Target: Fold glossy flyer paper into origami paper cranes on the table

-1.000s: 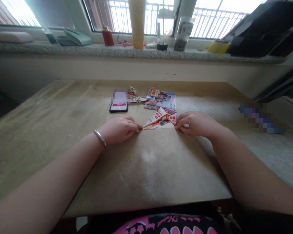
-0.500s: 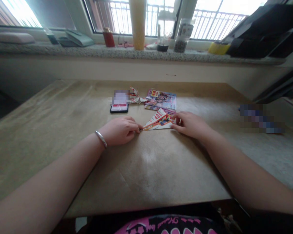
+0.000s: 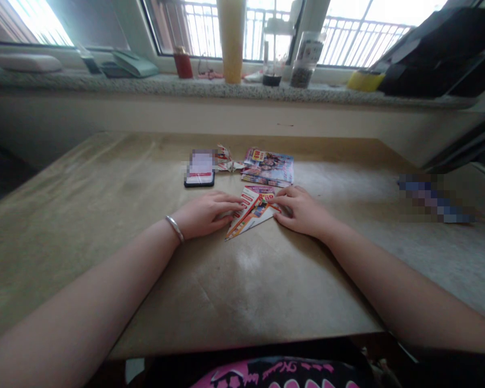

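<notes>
A printed paper [image 3: 248, 213], folded into a pointed wedge, lies on the table between my hands. Its sharp tip points toward me and to the left, while the wide end faces away. My left hand [image 3: 210, 213], with a silver bangle at the wrist, holds the paper's left edge with fingertips on top and thumb lower down. On the other side, my right hand [image 3: 301, 210] grips the right edge between fingers and thumb. Beyond the wedge lies a small stack of colourful printed leaflets [image 3: 269, 166].
A phone [image 3: 200, 175], partly blurred out, lies beside a crumpled folded paper piece [image 3: 228, 161]. Far right on the table [image 3: 242, 291] is a blurred bluish object [image 3: 432, 199]. The windowsill [image 3: 145, 86] carries a red jar [image 3: 182, 63], a tall yellowish cylinder [image 3: 231, 48] and other containers.
The folded paper has turned, its tip swinging from the left toward me. My left hand has shifted from the tip up to the left edge. My right hand has moved slightly left.
</notes>
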Demonstrator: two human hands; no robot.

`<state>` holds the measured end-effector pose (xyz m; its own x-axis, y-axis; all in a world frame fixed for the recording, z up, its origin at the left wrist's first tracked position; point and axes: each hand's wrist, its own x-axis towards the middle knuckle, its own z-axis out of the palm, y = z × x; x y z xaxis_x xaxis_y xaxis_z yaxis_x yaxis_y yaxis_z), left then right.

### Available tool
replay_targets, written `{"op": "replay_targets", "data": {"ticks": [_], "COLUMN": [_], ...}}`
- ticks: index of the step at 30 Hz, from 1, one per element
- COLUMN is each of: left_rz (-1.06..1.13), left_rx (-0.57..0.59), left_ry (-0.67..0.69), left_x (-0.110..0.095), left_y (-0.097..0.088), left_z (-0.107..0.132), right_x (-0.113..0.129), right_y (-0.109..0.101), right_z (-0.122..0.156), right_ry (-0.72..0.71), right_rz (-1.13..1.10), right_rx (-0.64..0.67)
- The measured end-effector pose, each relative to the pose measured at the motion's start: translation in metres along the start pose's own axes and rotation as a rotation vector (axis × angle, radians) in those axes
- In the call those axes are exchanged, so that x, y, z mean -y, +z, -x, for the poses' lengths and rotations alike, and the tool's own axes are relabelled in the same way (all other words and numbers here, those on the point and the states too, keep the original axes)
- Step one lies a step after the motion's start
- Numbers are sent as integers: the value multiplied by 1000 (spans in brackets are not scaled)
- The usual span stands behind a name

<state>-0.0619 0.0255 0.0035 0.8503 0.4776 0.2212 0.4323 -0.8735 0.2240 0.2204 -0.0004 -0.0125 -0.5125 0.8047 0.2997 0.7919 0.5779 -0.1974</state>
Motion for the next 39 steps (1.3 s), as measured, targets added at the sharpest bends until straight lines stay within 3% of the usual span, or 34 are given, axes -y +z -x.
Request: {"op": "replay_targets", "data": {"ticks": [11,15,24,28,32,39], "left_rz": [-13,-17,-16,5,-8,-52], "left_rx": [156,167,157,139,85,83], "left_ry": [-74,-52,-26,-3,-1,-95], "left_x": [1,3,6,10,10,-9], "left_y": [1,1,2,5,7,9], "left_z": [3,3,3,3,2,-3], "right_x": [-5,-4,-1,0,0,1], "right_y": [12,9,-1,-5,-5,2], "right_z": [-6,-6,-1,1,0,-5], "right_ry": [-9,-31,93,11,-102,-157], "right_rz": [-110,-227,-542,-418,-274,-204], "right_rx": [-101,-127,-79,6,12,14]}}
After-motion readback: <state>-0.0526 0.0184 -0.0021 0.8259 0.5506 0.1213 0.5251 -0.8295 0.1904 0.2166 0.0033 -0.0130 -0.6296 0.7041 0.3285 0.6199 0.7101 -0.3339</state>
